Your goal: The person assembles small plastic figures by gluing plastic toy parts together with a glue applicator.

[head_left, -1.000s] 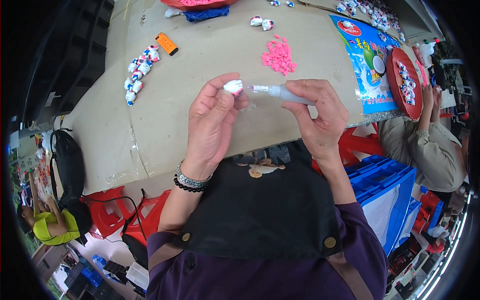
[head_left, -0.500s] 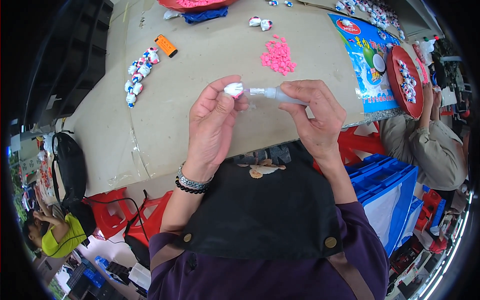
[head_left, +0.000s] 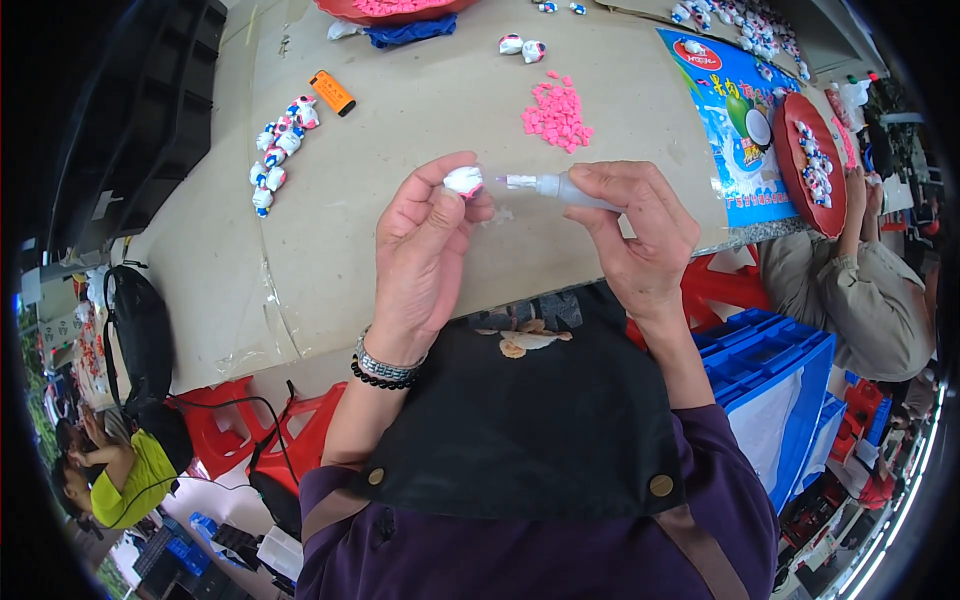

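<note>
Between the thumb and fingers of my left hand (head_left: 432, 225) is a small white figurine (head_left: 463, 182) with a pink patch on its side. My right hand (head_left: 640, 215) grips a translucent glue bottle (head_left: 565, 188), its thin nozzle pointing left at the figurine with a small gap between them. Both hands are above the near part of the table. Beyond them lies a pile of small pink pieces (head_left: 557, 115). Two more white figurines (head_left: 522, 48) sit farther back, and a cluster of white, blue and pink figurines (head_left: 275, 155) lies to the left.
An orange box-shaped item (head_left: 332, 92) lies at the left of the brown-covered table (head_left: 350, 250). A red tray (head_left: 395, 12) of pink pieces stands at the back. On the right are a blue printed sheet (head_left: 728, 130) and another red tray (head_left: 800, 110) with figurines, near a co-worker's arm (head_left: 852, 205).
My right hand has drawn the glue bottle slightly to the right, so its nozzle is now apart from the figurine. My left hand has shifted a little left, still holding the figurine.
</note>
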Motion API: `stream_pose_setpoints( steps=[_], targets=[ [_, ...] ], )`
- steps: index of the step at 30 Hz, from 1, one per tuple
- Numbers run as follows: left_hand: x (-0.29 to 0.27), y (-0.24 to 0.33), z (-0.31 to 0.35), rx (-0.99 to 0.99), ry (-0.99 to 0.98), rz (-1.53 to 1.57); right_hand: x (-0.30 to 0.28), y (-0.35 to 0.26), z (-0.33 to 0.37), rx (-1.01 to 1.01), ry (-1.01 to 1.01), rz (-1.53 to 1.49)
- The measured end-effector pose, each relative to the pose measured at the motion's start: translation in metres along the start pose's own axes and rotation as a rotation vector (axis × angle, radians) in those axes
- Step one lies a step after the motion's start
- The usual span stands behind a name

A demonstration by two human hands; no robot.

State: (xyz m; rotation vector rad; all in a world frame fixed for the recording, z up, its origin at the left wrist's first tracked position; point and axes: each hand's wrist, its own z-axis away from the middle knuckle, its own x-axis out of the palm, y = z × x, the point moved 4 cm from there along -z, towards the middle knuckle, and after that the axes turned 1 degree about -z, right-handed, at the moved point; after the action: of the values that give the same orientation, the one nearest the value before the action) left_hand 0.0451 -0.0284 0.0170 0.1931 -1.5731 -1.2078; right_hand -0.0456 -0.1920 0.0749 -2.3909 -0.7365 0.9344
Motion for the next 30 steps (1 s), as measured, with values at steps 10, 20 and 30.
stream_pose_setpoints(
  steps=[10,20,30],
  targets=[
    [-0.001,0.0,0.0,0.018,0.002,0.002,0.0,0.011,0.005,0.025,-0.017,-0.02],
    [0.005,-0.014,0.006,-0.087,-0.052,0.041,0.005,0.143,-0.035,0.748,-0.003,-0.354],
    [0.005,-0.015,0.01,-0.115,-0.045,0.05,0.036,0.155,-0.076,0.134,-0.484,0.273]
  ],
)
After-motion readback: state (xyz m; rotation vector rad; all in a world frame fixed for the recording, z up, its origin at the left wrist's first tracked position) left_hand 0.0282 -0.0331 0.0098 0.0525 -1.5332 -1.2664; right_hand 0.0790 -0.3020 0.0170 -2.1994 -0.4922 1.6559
